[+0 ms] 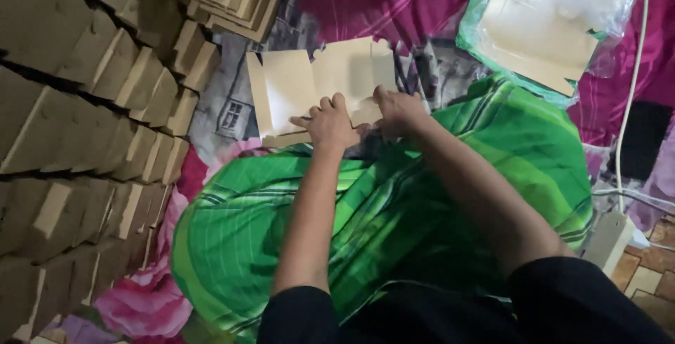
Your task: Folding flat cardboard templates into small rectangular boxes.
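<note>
Both hands (left, right) press the flat cardboard blank.

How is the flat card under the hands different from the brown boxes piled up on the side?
The flat tan die-cut card sheet lies spread open on the cloth, while the folded brown cardboard boxes are closed up and stacked in rows. The sheet looks paler; the boxes look darker. The left hand and right hand press on the sheet; neither touches the boxes. Both look like the same card material.
</note>
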